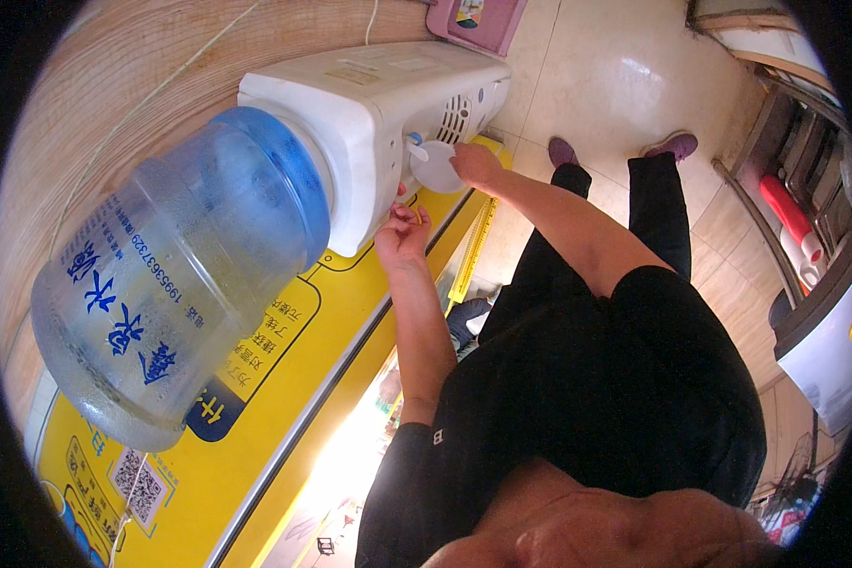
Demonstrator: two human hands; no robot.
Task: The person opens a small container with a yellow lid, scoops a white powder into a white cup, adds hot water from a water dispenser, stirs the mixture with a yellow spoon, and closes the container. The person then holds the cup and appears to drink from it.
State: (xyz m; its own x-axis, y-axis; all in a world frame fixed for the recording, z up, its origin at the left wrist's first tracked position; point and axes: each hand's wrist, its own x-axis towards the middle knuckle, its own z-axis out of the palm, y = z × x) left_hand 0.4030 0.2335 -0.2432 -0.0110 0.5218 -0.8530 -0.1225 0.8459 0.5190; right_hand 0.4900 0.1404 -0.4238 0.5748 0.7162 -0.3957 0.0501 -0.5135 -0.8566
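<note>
A white water dispenser (369, 99) stands on a yellow counter (284, 362) with a large clear blue water bottle (184, 270) upturned on top. My right hand (477, 167) grips the rim of a round, translucent white plastic cup or bowl (437, 169). It is at the dispenser's front, beside a tap with a blue part (414, 137). My left hand (402, 234) is at the dispenser's front edge, palm turned up and fingers curled, with a ring on one finger. Its fingertips are partly hidden against the dispenser, and whether they hold anything is unclear.
A wood-grain wall (135, 78) runs behind the dispenser, with a thin cord (156, 89) along it. Printed writing and a code (140, 483) cover the counter. A pink plastic container (476, 25) lies beyond the dispenser. At right, a rack (802, 184) holds a red-handled object (788, 213).
</note>
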